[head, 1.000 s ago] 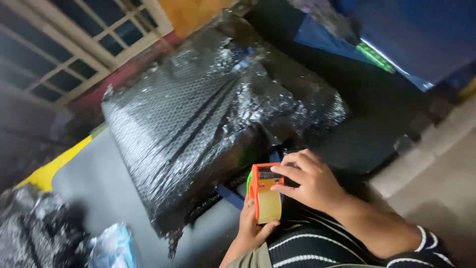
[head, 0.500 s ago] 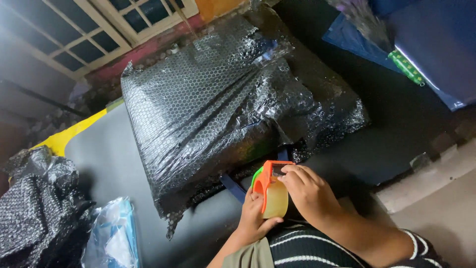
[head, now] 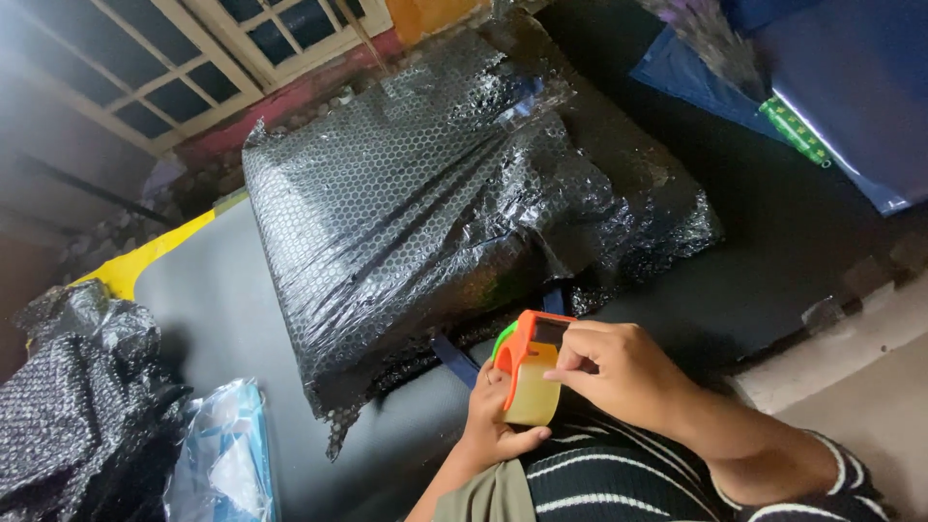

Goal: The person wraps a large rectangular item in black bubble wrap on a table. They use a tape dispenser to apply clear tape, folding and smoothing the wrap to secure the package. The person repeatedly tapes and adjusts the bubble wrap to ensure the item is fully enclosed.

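1 tape dispenser [head: 529,372] gripped by both hands, L [head: 495,418] & R [head: 619,372], 1 black bubble-wrapped parcel [head: 435,203]

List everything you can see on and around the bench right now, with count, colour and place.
wrapped parcel: one, black bubble wrap, centre of the dark surface
tape dispenser: one, orange and green with a tan roll, held just below the parcel
loose bubble wrap: one heap, black, lower left
plastic bag: one, clear bluish, beside that heap
window frame: one, cream, upper left
blue sheet: one, upper right
left hand: one, under the dispenser, gripping it
right hand: one, fingers on the roll
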